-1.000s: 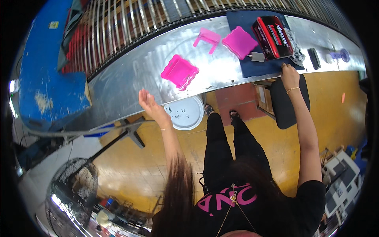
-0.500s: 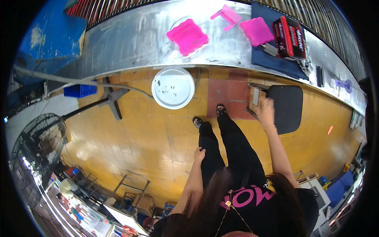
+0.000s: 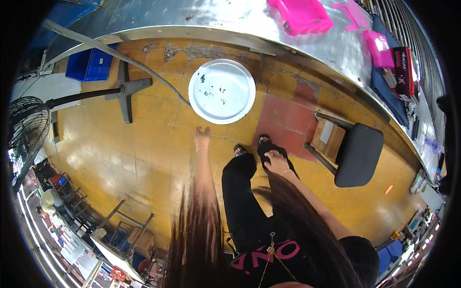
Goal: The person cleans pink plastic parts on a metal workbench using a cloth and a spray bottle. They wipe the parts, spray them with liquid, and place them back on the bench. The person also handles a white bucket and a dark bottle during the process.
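My left hand point(image 3: 202, 138) reaches forward over the tiled floor with its fingers apart and nothing in them. Just beyond its fingertips is a round white tub or lid point(image 3: 222, 91), blotched with dark specks; a small gap separates the two. Near my right thigh, my right hand point(image 3: 277, 162) is empty, its fingers loosely spread. Whether it touches the black trousers point(image 3: 238, 185) I cannot tell. Up on the metal table lie a pink plastic tray point(image 3: 307, 18), a second pink piece point(image 3: 379, 48) and a pink bracket-like part point(image 3: 354, 15), all out of both hands' reach.
The metal table's edge point(image 3: 192, 32) runs across the far side. To the right stands a chair with a black seat point(image 3: 362, 156), a cardboard box point(image 3: 329, 139) beside it. A fan stand point(image 3: 126, 89), a blue bin point(image 3: 91, 65) and a grey cable point(image 3: 120, 62) occupy the left.
My body has bent forward, and the view has dropped toward the floor. The left hand has left my thigh and stretched toward the white round thing. My right hand has come down from beside the chair.
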Tool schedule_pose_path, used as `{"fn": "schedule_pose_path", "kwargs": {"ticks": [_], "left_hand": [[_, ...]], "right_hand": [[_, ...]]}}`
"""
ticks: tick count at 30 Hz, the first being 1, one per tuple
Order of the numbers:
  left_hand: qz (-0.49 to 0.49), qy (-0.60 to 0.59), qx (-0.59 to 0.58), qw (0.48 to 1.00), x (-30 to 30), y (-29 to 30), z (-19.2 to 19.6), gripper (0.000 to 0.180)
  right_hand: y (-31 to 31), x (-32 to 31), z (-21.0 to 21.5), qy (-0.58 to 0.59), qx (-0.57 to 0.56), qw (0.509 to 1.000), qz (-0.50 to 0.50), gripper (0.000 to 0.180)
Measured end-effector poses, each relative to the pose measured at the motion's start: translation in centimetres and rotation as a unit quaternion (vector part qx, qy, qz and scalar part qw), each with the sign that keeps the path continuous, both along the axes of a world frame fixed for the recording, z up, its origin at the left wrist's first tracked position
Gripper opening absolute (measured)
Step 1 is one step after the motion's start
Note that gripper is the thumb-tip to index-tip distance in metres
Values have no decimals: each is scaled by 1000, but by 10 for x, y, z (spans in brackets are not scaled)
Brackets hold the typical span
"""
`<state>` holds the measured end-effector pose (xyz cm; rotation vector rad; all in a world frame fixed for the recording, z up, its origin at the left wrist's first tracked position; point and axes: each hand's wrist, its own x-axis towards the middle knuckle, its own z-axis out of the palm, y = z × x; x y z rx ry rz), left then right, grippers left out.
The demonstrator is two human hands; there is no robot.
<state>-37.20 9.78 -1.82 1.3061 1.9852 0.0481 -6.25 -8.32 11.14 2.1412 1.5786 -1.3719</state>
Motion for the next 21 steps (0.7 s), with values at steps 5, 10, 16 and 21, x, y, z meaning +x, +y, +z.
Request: {"fn": "schedule_pose_path", "kwargs": {"ticks": [5, 10, 16, 21], "left_hand": [[15, 91, 110, 990, 25, 61, 5, 72], [52, 71, 100, 991, 27, 91, -27, 61], [49, 113, 149, 981, 26, 90, -41, 50], [-27, 212, 158, 964, 32, 80, -24, 46]], "right_hand": [[97, 20, -105, -21, 260, 962, -80, 41], [212, 25, -149, -42, 300, 935, -184, 65], [238, 19, -158, -97, 266, 958, -54, 73], [234, 20, -178, -99, 300, 946, -68, 58]]}}
